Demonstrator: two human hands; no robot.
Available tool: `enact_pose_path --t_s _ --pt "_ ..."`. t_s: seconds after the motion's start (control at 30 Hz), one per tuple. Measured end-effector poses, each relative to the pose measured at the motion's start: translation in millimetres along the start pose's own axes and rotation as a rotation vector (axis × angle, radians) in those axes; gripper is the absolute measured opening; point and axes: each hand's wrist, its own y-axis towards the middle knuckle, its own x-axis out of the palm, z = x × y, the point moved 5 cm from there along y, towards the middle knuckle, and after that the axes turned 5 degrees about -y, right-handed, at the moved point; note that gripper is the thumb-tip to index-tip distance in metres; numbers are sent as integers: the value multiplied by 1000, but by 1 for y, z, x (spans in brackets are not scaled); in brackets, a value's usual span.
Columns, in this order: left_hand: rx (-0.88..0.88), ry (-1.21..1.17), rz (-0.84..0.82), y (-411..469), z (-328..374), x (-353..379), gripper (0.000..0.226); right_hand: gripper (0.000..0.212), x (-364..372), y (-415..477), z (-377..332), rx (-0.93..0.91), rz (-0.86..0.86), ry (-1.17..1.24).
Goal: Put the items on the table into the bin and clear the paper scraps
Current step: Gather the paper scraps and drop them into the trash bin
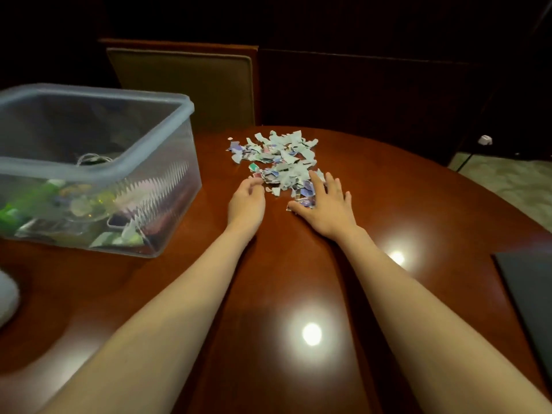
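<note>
A heap of torn paper scraps (276, 158), white with blue and green print, lies on the brown wooden table (298, 279) near its far edge. My left hand (246, 201) sits at the heap's near left corner with its fingers curled at the edge scraps; whether they pinch any is unclear. My right hand (327, 204) lies flat with spread, straight fingers on the heap's near right side, covering some scraps. The clear plastic bin (155, 138) stands at the left and holds several items, among them a white cord and green things.
A padded chair (185, 82) stands behind the table's far edge. A dark flat object (528, 294) lies at the table's right edge. Something white and blurred (7, 294) shows at the left edge. Lamp reflections shine on the tabletop.
</note>
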Motion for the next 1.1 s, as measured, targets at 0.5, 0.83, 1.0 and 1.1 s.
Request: enact_pose_path --t_s 0.5,0.83,1.0,1.1 --pt "272 439 -236 28 9 43 39 19 -18 6 12 -3 144 794" --pt "163 347 -103 60 17 19 36 16 -22 47 29 90 155 792" --pt "57 349 -40 95 23 15 39 33 -24 87 37 32 5 612" --pt "10 352 9 120 26 13 40 38 -21 110 37 34 -25 659"
